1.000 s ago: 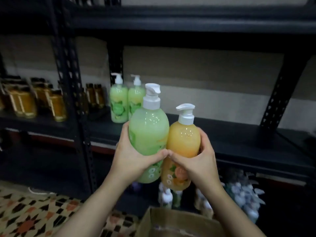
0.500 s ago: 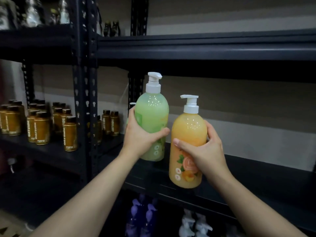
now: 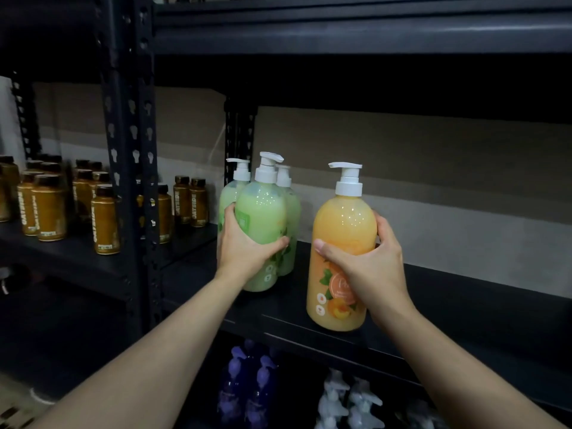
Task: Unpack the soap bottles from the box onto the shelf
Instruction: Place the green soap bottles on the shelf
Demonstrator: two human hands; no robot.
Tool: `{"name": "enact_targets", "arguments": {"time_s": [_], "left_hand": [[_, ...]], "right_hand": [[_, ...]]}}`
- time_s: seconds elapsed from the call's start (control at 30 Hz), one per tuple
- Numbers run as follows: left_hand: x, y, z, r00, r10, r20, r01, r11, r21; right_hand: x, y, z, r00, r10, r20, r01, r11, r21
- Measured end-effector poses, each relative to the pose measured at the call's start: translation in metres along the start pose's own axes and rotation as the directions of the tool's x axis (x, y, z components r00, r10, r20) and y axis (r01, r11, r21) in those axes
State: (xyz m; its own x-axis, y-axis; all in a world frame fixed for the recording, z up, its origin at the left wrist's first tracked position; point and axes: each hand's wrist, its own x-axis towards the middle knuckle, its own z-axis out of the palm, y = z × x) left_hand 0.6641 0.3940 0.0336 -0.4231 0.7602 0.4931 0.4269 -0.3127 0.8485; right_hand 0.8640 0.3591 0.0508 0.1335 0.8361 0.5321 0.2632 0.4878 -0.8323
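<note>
My left hand (image 3: 247,249) grips a green soap bottle (image 3: 263,215) with a white pump, its base down on the dark shelf (image 3: 464,305). Right behind it stand two more green pump bottles (image 3: 292,212), close together. My right hand (image 3: 368,264) grips an orange soap bottle (image 3: 343,230) with a peach label, upright at the shelf's front edge, a short gap right of the green ones. The box is out of view.
A black perforated upright post (image 3: 130,150) stands left of my left hand. Several brown capped bottles (image 3: 46,209) fill the shelf bay beyond it. Purple (image 3: 247,388) and pale pump bottles (image 3: 346,400) sit on the lower shelf. Another shelf board (image 3: 371,32) runs overhead.
Both hands moved forward and lower to the shelf. The green bottle now sits in front of the two green ones, and the orange bottle has drawn apart to the right.
</note>
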Motion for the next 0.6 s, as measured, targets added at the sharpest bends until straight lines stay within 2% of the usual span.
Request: {"name": "enact_targets", "arguments": {"time_s": [0.33,0.6], "left_hand": [[0.007,-0.024,0.008,0.995,-0.094,-0.035,0.094,0.995,0.021],[0.002,-0.04,0.009,0.985,-0.169,0.03,0.168,0.986,0.004]], "right_hand": [[-0.002,0.004,-0.007,1.0,0.009,-0.011,-0.009,1.0,0.0],[-0.003,0.002,-0.013,0.999,0.013,-0.043,-0.013,1.0,-0.013]]}}
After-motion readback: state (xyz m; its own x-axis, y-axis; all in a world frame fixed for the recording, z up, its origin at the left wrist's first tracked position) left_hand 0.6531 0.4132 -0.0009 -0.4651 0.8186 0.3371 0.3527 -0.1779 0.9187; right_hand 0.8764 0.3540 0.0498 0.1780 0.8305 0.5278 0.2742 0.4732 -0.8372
